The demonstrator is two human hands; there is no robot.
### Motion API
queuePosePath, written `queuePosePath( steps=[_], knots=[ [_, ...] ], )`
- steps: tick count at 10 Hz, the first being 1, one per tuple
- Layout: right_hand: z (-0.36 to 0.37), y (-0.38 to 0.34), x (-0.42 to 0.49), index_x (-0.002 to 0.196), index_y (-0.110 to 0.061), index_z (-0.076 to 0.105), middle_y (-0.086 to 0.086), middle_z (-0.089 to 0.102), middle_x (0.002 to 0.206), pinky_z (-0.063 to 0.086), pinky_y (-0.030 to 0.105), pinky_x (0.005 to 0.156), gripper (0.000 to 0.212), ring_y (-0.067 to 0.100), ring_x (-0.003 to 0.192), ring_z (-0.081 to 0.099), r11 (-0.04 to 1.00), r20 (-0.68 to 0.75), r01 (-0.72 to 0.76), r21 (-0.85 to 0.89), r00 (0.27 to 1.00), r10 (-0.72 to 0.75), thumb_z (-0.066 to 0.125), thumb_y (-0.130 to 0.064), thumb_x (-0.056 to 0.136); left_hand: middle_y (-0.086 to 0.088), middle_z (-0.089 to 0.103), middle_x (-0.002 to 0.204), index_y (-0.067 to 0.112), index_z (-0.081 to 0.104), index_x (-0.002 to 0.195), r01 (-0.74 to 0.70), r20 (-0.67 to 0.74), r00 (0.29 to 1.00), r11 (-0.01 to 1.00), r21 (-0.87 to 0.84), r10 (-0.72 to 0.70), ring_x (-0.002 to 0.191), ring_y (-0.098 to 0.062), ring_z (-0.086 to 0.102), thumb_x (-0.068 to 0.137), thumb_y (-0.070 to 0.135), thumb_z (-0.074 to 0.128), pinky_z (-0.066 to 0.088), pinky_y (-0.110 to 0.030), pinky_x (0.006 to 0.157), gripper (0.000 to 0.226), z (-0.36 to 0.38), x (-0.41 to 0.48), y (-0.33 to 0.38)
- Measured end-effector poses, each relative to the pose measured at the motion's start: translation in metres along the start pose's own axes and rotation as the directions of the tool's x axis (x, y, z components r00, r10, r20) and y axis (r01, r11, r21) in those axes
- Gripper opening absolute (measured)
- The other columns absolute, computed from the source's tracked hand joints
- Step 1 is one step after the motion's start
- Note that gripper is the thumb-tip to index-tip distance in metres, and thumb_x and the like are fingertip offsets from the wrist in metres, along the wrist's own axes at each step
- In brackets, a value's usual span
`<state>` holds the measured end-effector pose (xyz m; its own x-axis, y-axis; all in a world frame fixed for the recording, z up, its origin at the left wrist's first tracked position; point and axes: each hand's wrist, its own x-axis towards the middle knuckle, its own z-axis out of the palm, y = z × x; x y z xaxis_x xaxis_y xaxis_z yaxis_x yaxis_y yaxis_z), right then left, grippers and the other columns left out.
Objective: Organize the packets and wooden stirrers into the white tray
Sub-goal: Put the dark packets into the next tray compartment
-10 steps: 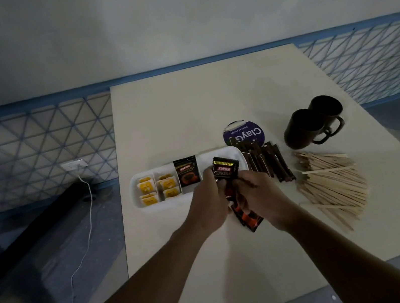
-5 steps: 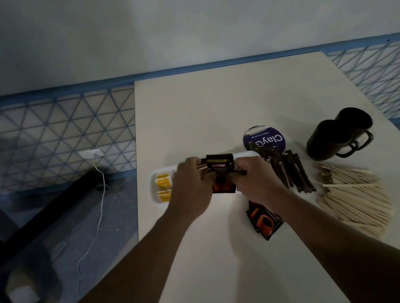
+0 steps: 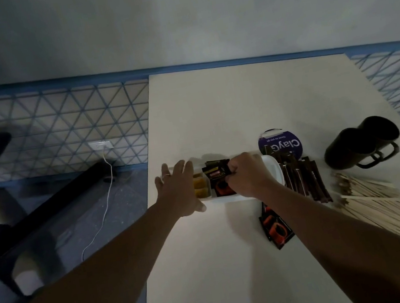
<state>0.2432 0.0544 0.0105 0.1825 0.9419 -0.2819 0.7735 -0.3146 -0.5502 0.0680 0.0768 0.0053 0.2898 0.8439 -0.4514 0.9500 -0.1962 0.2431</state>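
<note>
One round purple disc (image 3: 280, 143) (upside-down "ClayG") beside the white tray (image 3: 274, 168)

round purple lid (image 3: 280, 143), upside-down white lettering "ClayG"

The cream rectangular table (image 3: 213, 112) carries a white oblong plastic tray (image 3: 273, 166) near its left edge. Just right of the tray lie dark brown stick sachets (image 3: 304, 179), side by side — behind them a round purple disc (image 3: 282, 145), possibly a lid. Two dark mugs (image 3: 360, 148) stand further right, touching. Pale wooden stirrers (image 3: 377, 206) lie heaped in front of the mugs, and black-and-orange flat packets (image 3: 276, 228) overlap nearer the front edge.
</note>
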Motion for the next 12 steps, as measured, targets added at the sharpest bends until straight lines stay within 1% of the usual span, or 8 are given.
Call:
queuePosePath(
  steps=[1, 2, 3, 5, 8, 9, 10, 12],
  knots=[
    [0.002, -0.001, 0.004, 0.057, -0.014, 0.052, 0.015, 0.063, 0.078, 0.041, 0.023, 0.052, 0.023, 0.031, 0.072, 0.061, 1.000, 0.048, -0.010, -0.018, 0.999, 0.011, 0.060, -0.001, 0.074, -0.003, 0.007, 0.164, 0.016, 0.007, 0.156, -0.004, -0.002, 1.000, 1.000, -0.007, 0.004, 0.149, -0.041, -0.004, 0.076, 0.036, 0.081, 0.010, -0.056, 0.120, 0.111, -0.001, 0.003, 0.000],
    [0.004, -0.001, 0.008, 0.073, -0.010, 0.067, 0.015, 0.066, 0.083, 0.044, 0.023, 0.054, 0.011, 0.029, 0.076, 0.062, 0.998, 0.066, 0.010, -0.060, 0.998, -0.006, 0.060, -0.002, 0.075, -0.004, 0.014, 0.162, 0.016, 0.013, 0.155, -0.010, -0.006, 1.000, 1.000, -0.016, 0.010, 0.150, -0.040, -0.001, 0.074, 0.034, 0.082, 0.012, -0.057, 0.120, 0.108, -0.002, 0.005, 0.001],
    [0.006, -0.003, 0.010, 0.090, -0.007, 0.073, 0.014, 0.065, 0.088, 0.050, 0.028, 0.062, 0.020, 0.029, 0.079, 0.061, 0.993, 0.047, 0.048, -0.109, 0.998, -0.043, 0.060, 0.000, 0.077, -0.004, 0.017, 0.161, 0.016, 0.015, 0.154, -0.008, 0.003, 1.000, 1.000, -0.029, 0.008, 0.149, -0.040, 0.000, 0.073, 0.032, 0.083, 0.013, -0.057, 0.119, 0.107, -0.003, 0.006, 0.001],
    [0.007, -0.001, 0.010, 0.105, -0.010, 0.065, 0.010, 0.067, 0.096, 0.055, 0.036, 0.070, 0.037, 0.026, 0.086, 0.062, 0.977, -0.097, 0.175, -0.126, 0.978, -0.187, 0.064, 0.010, 0.074, -0.003, 0.020, 0.159, 0.017, 0.018, 0.153, -0.011, 0.005, 1.000, 0.999, -0.042, 0.011, 0.150, -0.040, 0.001, 0.073, 0.030, 0.084, 0.013, -0.057, 0.120, 0.105, -0.004, 0.006, 0.001],
    [0.012, 0.005, 0.009, 0.094, -0.003, 0.073, 0.013, 0.062, 0.101, 0.056, 0.038, 0.068, 0.026, 0.031, 0.079, 0.065, 0.939, -0.150, 0.305, -0.160, 0.932, -0.329, 0.066, 0.013, 0.075, -0.004, 0.022, 0.158, 0.016, 0.020, 0.152, -0.020, 0.004, 1.000, 0.999, -0.044, 0.021, 0.149, -0.040, 0.003, 0.072, 0.031, 0.084, 0.014, -0.058, 0.119, 0.104, -0.004, 0.007, 0.000],
    [0.011, 0.001, 0.007, 0.116, -0.013, 0.060, 0.008, 0.048, 0.119, 0.057, 0.039, 0.065, 0.047, 0.028, 0.082, 0.063, 0.918, -0.101, 0.292, -0.268, 0.939, -0.328, 0.072, 0.005, 0.074, -0.004, 0.021, 0.158, 0.016, 0.019, 0.153, -0.020, 0.001, 1.000, 0.999, -0.041, 0.020, 0.149, -0.040, 0.003, 0.072, 0.032, 0.084, 0.014, -0.057, 0.119, 0.105, -0.003, 0.007, -0.001],
    [0.012, -0.002, 0.010, 0.130, -0.021, 0.044, 0.004, 0.037, 0.125, 0.053, 0.036, 0.064, 0.067, 0.026, 0.087, 0.061, 0.878, -0.027, 0.247, -0.411, 0.959, -0.282, 0.077, -0.007, 0.072, -0.004, 0.022, 0.158, 0.016, 0.019, 0.153, -0.019, -0.005, 1.000, 0.999, -0.049, 0.019, 0.149, -0.040, 0.003, 0.072, 0.032, 0.084, 0.013, -0.057, 0.119, 0.105, -0.003, 0.006, -0.001],
    [0.024, -0.004, 0.015, 0.130, -0.024, 0.040, 0.005, 0.040, 0.116, 0.052, 0.035, 0.069, 0.074, 0.023, 0.094, 0.058, 0.815, 0.041, 0.202, -0.544, 0.976, -0.215, 0.083, -0.029, 0.070, -0.004, 0.023, 0.158, 0.016, 0.021, 0.152, -0.019, -0.008, 1.000, 0.998, -0.058, 0.018, 0.149, -0.040, 0.004, 0.071, 0.032, 0.085, 0.014, -0.058, 0.119, 0.105, -0.003, 0.006, -0.001]
  ],
)
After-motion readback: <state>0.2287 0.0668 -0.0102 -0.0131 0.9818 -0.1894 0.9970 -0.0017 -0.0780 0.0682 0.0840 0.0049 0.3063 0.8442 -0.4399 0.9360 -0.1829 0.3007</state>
